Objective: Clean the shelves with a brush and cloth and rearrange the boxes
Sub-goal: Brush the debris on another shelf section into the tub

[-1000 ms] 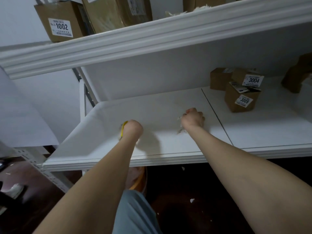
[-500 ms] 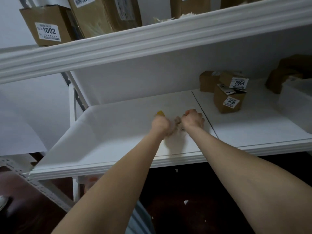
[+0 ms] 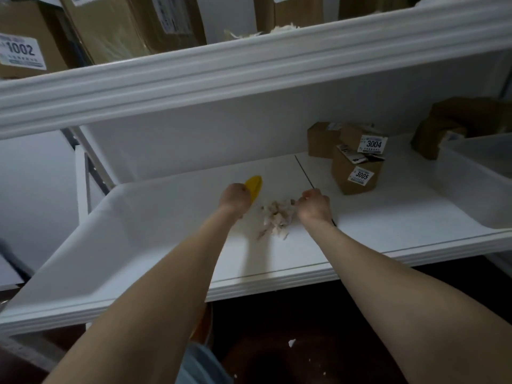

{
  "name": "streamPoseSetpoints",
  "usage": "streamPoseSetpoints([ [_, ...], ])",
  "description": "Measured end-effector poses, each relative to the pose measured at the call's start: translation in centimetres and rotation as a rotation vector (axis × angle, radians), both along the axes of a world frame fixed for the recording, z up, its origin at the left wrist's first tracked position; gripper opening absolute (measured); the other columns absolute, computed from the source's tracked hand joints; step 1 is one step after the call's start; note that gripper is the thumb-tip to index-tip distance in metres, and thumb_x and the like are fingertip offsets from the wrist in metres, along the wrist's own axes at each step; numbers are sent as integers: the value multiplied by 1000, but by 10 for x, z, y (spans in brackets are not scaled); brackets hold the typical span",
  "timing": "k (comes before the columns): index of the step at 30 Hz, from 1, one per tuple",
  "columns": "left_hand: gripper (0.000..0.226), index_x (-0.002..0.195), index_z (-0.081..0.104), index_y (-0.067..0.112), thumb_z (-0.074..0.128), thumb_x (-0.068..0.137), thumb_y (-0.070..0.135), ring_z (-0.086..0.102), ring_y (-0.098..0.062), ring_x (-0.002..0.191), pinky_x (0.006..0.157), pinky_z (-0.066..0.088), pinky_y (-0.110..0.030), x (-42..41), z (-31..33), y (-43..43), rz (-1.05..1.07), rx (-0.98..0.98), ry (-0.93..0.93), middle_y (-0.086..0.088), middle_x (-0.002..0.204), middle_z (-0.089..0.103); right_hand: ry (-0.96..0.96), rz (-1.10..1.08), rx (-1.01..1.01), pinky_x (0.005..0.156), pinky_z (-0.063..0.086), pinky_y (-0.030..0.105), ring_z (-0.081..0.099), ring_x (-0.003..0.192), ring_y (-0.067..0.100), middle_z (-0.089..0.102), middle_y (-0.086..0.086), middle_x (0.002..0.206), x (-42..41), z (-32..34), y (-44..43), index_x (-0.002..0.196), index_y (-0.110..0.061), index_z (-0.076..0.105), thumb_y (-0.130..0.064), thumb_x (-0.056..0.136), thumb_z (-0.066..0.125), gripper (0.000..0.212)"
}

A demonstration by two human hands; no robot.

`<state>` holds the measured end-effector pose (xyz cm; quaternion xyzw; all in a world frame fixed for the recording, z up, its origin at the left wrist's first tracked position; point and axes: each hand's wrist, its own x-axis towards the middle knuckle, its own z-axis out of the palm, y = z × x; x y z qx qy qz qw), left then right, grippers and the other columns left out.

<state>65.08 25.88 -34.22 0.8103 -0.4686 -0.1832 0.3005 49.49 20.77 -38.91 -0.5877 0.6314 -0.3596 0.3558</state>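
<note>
On the lower shelf (image 3: 138, 245), near its seam, the left grip (image 3: 235, 199) is clenched round a yellow-handled brush (image 3: 254, 186). The right grip (image 3: 314, 207) clutches the edge of a ragged pale cloth (image 3: 278, 217) lying between both. Box 3005 (image 3: 357, 176) and box 3004 (image 3: 368, 141) stand right of the seam, apart from the grips.

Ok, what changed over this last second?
The left hand, gripping the yellow brush, swept right across the shelf to the right hand, then drew back slightly, exposing pale scraps between them. The right hand and boxes stayed put.
</note>
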Motion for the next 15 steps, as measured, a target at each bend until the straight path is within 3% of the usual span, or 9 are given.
streamPoseSetpoints([
  [3, 30, 110, 62, 4, 39, 95, 17, 63, -40, 97, 80, 52, -44, 5, -5, -19, -84, 3, -129, -23, 105, 66, 1, -39, -12, 91, 40, 28, 50, 117, 32, 47, 16, 132, -6, -2, -12, 127, -12, 52, -16, 96, 43, 33],
  [7, 34, 92, 64, 25, 40, 93, 49, 64, -30, 90, 80, 46, -35, 3, -10, -50, -171, 47, -239, -5, 84, 63, 3, -70, 7, 93, 40, 29, 49, 119, 32, 49, 16, 131, -11, -5, -27, 126, -12, 53, -15, 95, 43, 33],
  [8, 30, 91, 63, 27, 42, 93, 49, 63, -27, 89, 79, 44, -33, 0, -10, -60, -188, 64, -278, -4, 85, 62, 2, -77, 16, 94, 40, 30, 49, 119, 32, 50, 16, 131, -11, -6, -30, 126, -13, 53, -16, 95, 43, 32],
  [10, 22, 106, 64, 27, 47, 93, 31, 62, -28, 99, 78, 45, -33, -9, -12, -76, -223, 126, -365, -5, 101, 65, 14, -83, 31, 95, 40, 31, 50, 120, 32, 50, 15, 131, -12, -9, -37, 126, -13, 54, -17, 95, 44, 32],
  [11, 28, 116, 62, 28, 46, 93, 25, 61, -29, 105, 81, 47, -33, -12, -14, -81, -246, 161, -404, -5, 112, 64, 33, -80, 40, 95, 40, 30, 50, 121, 32, 52, 15, 131, -12, -12, -41, 126, -13, 54, -18, 95, 44, 32],
  [13, 36, 129, 55, 33, 41, 97, 26, 57, -28, 113, 90, 48, -35, -15, -20, -86, -298, 206, -450, -4, 127, 59, 90, -70, 58, 98, 38, 29, 49, 123, 31, 53, 14, 132, -12, -16, -45, 126, -13, 55, -19, 96, 44, 32],
  [15, 36, 132, 53, 32, 39, 99, 29, 58, -28, 111, 90, 48, -33, -11, -24, -85, -365, 209, -424, -6, 127, 58, 124, -73, 66, 99, 38, 31, 49, 123, 30, 54, 13, 132, -11, -19, -48, 126, -13, 55, -21, 97, 43, 33],
])
